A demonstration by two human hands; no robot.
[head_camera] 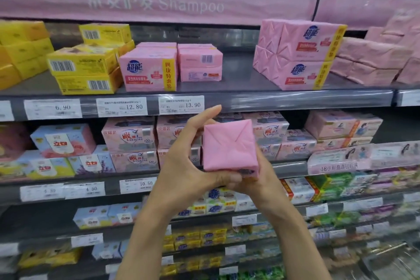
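Holding a pink soap pack up in front of a supermarket shelf, a person clasps it with both hands, its folded paper end turned to the camera and creased in diagonal lines. The left grip is wrapped round the pack's left side, with one finger reaching up past the top corner and the thumb tucked under the bottom edge. The right grip is mostly hidden behind the pack, and what shows of it is curled under the lower right corner and holds the pack from below. The pack hangs in the air, touching no shelf, just below the grey price rail of the upper shelf and to the lower right of a price tag reading 13.90. On that upper shelf, directly above the tag, stands a pink four-bar pack with blue lettering, and a smaller pink stack sits just beside it. Further right, past a stretch of bare shelf board, two larger pink packs lie one on top of the other. Yellow boxes with barcodes are piled to the left, above a tag reading 12.80. Behind the hands, pale pink packs fill the second shelf. A pink banner reading "Shampoo" runs across the top.
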